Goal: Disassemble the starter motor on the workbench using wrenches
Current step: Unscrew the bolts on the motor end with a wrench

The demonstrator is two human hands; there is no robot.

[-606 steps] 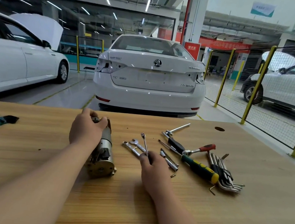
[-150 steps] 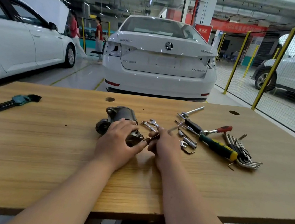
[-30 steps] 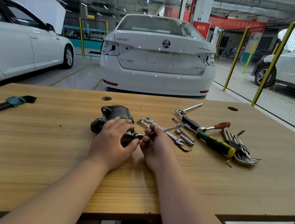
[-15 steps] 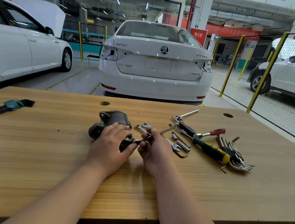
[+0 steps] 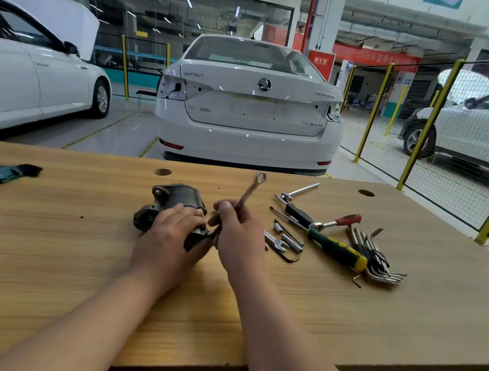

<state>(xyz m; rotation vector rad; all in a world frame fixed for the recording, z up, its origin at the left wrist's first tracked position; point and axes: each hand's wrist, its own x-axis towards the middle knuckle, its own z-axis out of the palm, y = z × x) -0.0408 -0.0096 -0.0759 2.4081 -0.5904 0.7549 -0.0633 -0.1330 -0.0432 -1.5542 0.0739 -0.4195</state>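
1. The dark grey, cylindrical metal starter motor [image 5: 176, 200] lies on its side near the middle of the light wooden workbench [image 5: 44, 253].
2. Our left hand [image 5: 169, 234] covers the motor's near end, with the fingers curled over the body and holding it.
3. Just beside it, our right hand [image 5: 240, 234] grips a slim silver ring-ended wrench [image 5: 250, 190], which tilts up and away.
4. The wrench's lower end is hidden behind our hands, so we cannot tell whether it meets the motor.
5. A green-and-yellow-handled screwdriver [image 5: 336, 252] and a bunch of silver hex keys [image 5: 381, 267] lie to the right.
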